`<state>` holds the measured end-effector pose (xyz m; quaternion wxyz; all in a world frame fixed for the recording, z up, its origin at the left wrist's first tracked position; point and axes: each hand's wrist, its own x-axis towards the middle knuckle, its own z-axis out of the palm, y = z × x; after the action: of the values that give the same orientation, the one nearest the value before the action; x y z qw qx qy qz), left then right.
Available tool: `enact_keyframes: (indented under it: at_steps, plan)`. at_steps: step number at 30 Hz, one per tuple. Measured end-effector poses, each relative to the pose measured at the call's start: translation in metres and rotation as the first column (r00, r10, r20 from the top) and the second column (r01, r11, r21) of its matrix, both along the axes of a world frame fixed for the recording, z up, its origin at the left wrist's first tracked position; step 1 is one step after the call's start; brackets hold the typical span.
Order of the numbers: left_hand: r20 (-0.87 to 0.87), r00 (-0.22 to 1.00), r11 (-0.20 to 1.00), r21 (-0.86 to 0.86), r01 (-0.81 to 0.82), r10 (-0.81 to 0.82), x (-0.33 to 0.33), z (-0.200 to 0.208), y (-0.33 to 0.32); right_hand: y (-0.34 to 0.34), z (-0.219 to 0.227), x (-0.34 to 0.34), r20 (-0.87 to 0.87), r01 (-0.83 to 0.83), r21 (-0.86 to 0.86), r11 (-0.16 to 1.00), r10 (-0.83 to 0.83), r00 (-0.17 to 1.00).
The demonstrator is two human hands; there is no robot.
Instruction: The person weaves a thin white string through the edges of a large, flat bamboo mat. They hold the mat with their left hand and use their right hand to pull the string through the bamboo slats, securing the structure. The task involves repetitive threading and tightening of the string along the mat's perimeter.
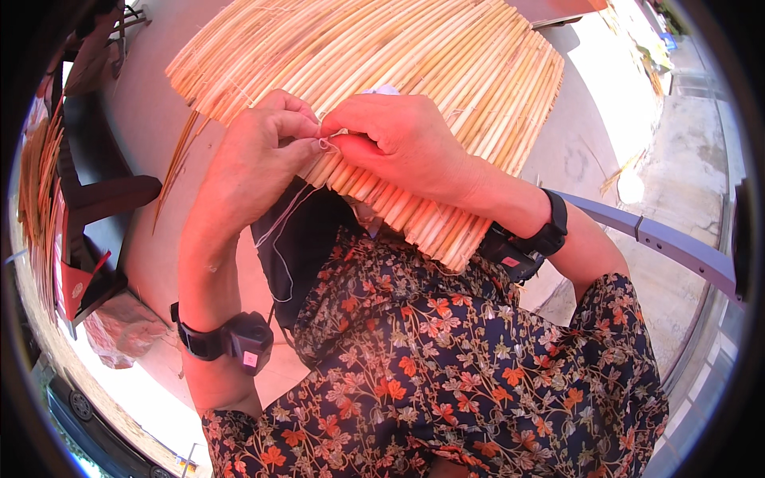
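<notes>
Reed mat (pixel 414 72): light, stiff, brittle canes, resting across my lap. Thread (pixel 280 231): thin, limp, slippery, best taken close to the knot at the mat's near edge. My left hand (pixel 259 155) and right hand (pixel 398 143) both pinch it there, fingertips closed.

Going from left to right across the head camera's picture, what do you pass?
Bundle of reeds at the left edge → left wristband → left hand → thread pinched between both hands' fingers → right hand → right wristband → grey metal bar. The reed mat spans behind the hands.
</notes>
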<state>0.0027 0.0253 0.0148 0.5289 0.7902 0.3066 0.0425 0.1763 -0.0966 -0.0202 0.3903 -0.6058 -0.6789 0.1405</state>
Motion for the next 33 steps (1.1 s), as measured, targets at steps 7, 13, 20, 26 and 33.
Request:
enact_keyframes:
  at_steps: [7,13,20,26,33]
  plan:
    - [-0.002,1.0,1.0,0.002,-0.012,0.012,-0.0005,-0.001,-0.0007,0.0012,-0.0046,-0.0022,0.079,0.016,0.089,0.996,-0.023,0.997]
    - [0.0,1.0,1.0,0.013,-0.015,0.015,-0.0007,-0.0005,-0.0016,0.0015,-0.0037,-0.0025,0.103,0.005,0.099,0.995,-0.015,0.995]
    - [0.001,1.0,1.0,0.016,-0.02,0.02,-0.0002,0.001,-0.0028,0.0005,-0.0039,-0.0026,0.08,-0.002,0.108,0.994,-0.007,0.997]
    - [-0.015,0.999,1.0,0.011,-0.028,0.028,0.0007,0.0036,-0.004,0.0015,-0.0074,-0.0034,0.088,-0.006,0.138,0.99,-0.006,0.996]
    - [0.006,1.0,0.999,0.028,-0.023,0.023,-0.0014,0.0025,-0.0035,0.0018,-0.0066,-0.004,0.118,0.014,0.076,0.997,-0.023,0.993]
